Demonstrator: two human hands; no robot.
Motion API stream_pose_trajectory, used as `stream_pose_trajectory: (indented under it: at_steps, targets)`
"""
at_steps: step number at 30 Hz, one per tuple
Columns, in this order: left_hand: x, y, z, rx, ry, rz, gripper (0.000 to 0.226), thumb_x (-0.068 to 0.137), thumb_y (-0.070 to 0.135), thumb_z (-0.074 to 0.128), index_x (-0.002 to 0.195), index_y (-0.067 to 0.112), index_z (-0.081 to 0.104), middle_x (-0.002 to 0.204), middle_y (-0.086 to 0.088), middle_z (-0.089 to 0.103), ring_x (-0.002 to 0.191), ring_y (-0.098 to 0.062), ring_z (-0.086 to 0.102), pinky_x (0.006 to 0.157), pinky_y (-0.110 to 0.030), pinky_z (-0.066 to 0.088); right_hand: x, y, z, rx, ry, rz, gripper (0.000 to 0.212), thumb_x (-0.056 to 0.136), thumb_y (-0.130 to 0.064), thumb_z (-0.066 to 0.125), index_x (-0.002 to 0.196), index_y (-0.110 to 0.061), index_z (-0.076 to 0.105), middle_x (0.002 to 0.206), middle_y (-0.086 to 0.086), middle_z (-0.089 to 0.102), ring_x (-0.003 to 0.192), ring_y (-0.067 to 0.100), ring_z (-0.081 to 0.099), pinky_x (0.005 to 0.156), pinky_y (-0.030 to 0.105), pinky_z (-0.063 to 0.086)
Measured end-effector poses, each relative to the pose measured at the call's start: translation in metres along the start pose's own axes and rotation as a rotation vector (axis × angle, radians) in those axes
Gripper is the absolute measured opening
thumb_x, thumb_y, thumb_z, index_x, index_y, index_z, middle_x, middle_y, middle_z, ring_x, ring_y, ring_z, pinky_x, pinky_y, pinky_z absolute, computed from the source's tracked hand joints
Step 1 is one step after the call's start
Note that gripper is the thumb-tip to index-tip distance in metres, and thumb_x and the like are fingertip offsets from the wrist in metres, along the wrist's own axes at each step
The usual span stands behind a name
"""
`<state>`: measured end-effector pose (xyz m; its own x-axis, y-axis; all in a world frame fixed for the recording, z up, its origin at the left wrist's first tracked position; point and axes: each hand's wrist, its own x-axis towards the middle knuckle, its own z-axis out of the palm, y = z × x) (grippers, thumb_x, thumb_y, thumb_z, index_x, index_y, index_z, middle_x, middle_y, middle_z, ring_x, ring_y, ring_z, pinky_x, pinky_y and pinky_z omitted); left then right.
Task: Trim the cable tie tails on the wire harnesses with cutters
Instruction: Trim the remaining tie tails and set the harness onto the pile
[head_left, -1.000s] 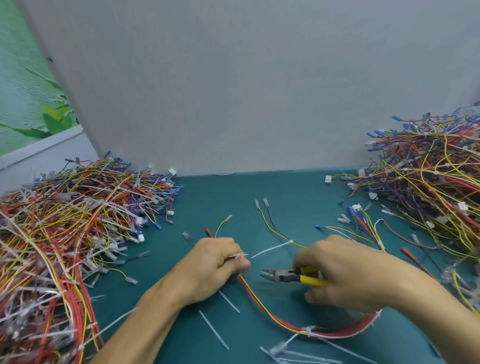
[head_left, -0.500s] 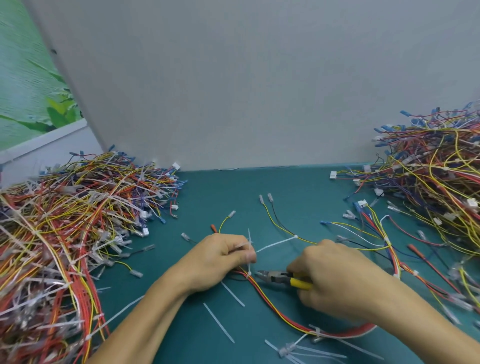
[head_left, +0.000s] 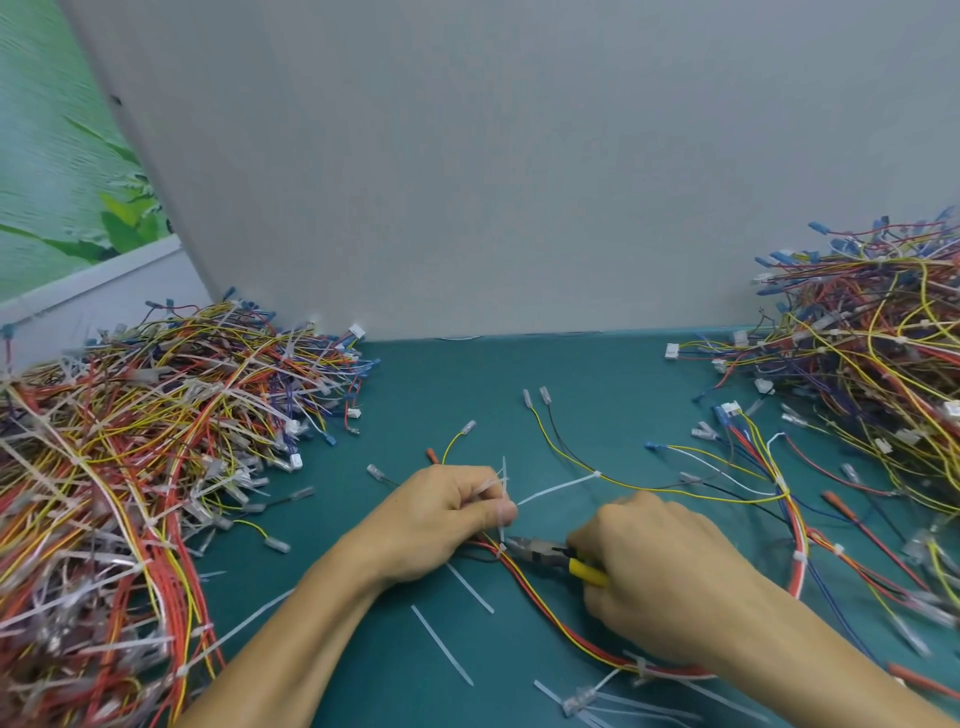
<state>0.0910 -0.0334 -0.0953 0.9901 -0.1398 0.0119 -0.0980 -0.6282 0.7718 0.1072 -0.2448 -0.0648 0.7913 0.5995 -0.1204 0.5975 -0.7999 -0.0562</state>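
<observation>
Head camera showed the white cable tie tail (head_left: 503, 478) standing almost upright near the middle of the green table (head_left: 467, 384). It rose from the tie on a red and yellow wire harness (head_left: 563, 631). The left hand (head_left: 441, 519) pinched this tail between the thumb and curled fingers, and some more thin white strips seemed to be in the same grip (I could not count them). The cutters (head_left: 537, 552) lay low over the table, with their dark nose just beside the foot of the tail. Whether the blades touched the plastic or stood apart was too small to tell. The right hand (head_left: 660, 577) was curled round the yellow handles and covered most of them. Its wrist also hid a part of the harness. Loose cut strips (head_left: 441, 652) lay on the table near the forearms. A big heap of harnesses (head_left: 130, 467) was on the left, cut off by the frame edge. A second heap (head_left: 872, 374) was on the right, blurred at its near side.
</observation>
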Motion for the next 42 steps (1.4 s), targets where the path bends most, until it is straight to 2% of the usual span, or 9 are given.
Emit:
stream_pose_trajectory:
  at_steps: [11, 15, 19, 25, 30, 33, 36, 39, 42]
  targets:
    - [0.000, 0.003, 0.000, -0.013, 0.002, -0.015, 0.024, 0.092, 0.026, 0.062, 0.074, 0.011, 0.057, 0.057, 0.011, 0.040, 0.057, -0.009, 0.034, 0.057, -0.026, 0.029, 0.000, -0.006, 0.003, -0.035, 0.035, -0.023, 0.004, 0.084, -0.020, 0.047, 0.084, -0.022, 0.044, 0.089, 0.004, 0.040, 0.078, 0.031, 0.039, 0.064, 0.033, 0.031]
    - [-0.001, 0.003, 0.000, -0.028, 0.006, -0.015, 0.025, 0.092, 0.026, 0.062, 0.073, 0.010, 0.056, 0.057, 0.011, 0.038, 0.057, -0.009, 0.033, 0.058, -0.028, 0.028, 0.000, -0.008, 0.004, -0.032, 0.044, -0.028, 0.004, 0.086, -0.019, 0.047, 0.086, -0.023, 0.047, 0.091, 0.004, 0.042, 0.093, 0.032, 0.054, 0.065, 0.033, 0.030]
    - [-0.001, 0.003, 0.000, -0.023, 0.010, -0.025, 0.026, 0.092, 0.026, 0.062, 0.071, 0.011, 0.055, 0.054, 0.012, 0.037, 0.057, -0.010, 0.032, 0.057, -0.028, 0.027, 0.002, -0.010, 0.007, -0.058, 0.054, -0.024, 0.011, 0.087, -0.017, 0.046, 0.094, -0.020, 0.054, 0.105, 0.005, 0.053, 0.098, 0.032, 0.056, 0.065, 0.033, 0.030]
    - [-0.001, 0.003, 0.000, -0.032, 0.012, -0.034, 0.027, 0.092, 0.026, 0.062, 0.067, 0.022, 0.054, 0.054, 0.012, 0.038, 0.056, -0.009, 0.033, 0.057, -0.028, 0.028, 0.002, -0.011, 0.010, -0.115, 0.070, -0.037, 0.017, 0.087, -0.015, 0.047, 0.100, -0.019, 0.058, 0.101, 0.003, 0.053, 0.097, 0.032, 0.057, 0.064, 0.035, 0.031]
    - [0.000, 0.003, 0.001, -0.019, 0.017, -0.028, 0.026, 0.093, 0.026, 0.061, 0.069, 0.018, 0.054, 0.057, 0.010, 0.038, 0.057, -0.010, 0.033, 0.056, -0.027, 0.029, 0.002, -0.012, 0.011, -0.140, 0.060, -0.057, 0.021, 0.087, -0.013, 0.047, 0.103, -0.019, 0.058, 0.106, 0.004, 0.055, 0.097, 0.033, 0.058, 0.056, 0.033, 0.027]
    - [0.001, 0.002, 0.002, 0.002, 0.029, -0.018, 0.027, 0.093, 0.030, 0.059, 0.070, 0.016, 0.053, 0.059, 0.006, 0.038, 0.058, -0.011, 0.032, 0.057, -0.028, 0.028, 0.002, -0.012, 0.010, -0.138, 0.048, -0.068, 0.021, 0.089, -0.015, 0.047, 0.106, -0.019, 0.058, 0.108, 0.005, 0.056, 0.099, 0.031, 0.058, 0.061, 0.034, 0.027]
    - [0.001, 0.003, 0.003, -0.014, 0.086, -0.016, 0.030, 0.090, 0.038, 0.052, 0.067, 0.020, 0.046, 0.057, 0.012, 0.035, 0.055, -0.009, 0.030, 0.055, -0.026, 0.026, -0.001, -0.009, 0.005, -0.136, 0.046, -0.091, 0.020, 0.088, -0.015, 0.048, 0.104, -0.020, 0.058, 0.106, 0.006, 0.056, 0.092, 0.033, 0.055, 0.063, 0.034, 0.028]
    - [0.003, 0.004, 0.004, -0.109, 0.233, -0.034, 0.027, 0.087, 0.038, 0.043, 0.065, 0.023, 0.042, 0.052, 0.013, 0.036, 0.051, -0.008, 0.030, 0.053, -0.026, 0.025, -0.004, 0.004, -0.008, -0.095, 0.060, -0.121, 0.008, 0.085, -0.021, 0.047, 0.090, -0.025, 0.052, 0.094, 0.004, 0.055, 0.088, 0.033, 0.054, 0.062, 0.034, 0.030]
    - [0.007, 0.004, 0.003, -0.326, 0.410, -0.056, 0.027, 0.086, 0.029, 0.044, 0.060, 0.024, 0.046, 0.056, 0.009, 0.043, 0.054, -0.014, 0.036, 0.052, -0.026, 0.030, 0.001, 0.021, -0.018, 0.043, 0.192, -0.071, 0.004, 0.084, -0.029, 0.048, 0.086, -0.028, 0.045, 0.084, -0.005, 0.046, 0.091, 0.029, 0.056, 0.065, 0.034, 0.039]
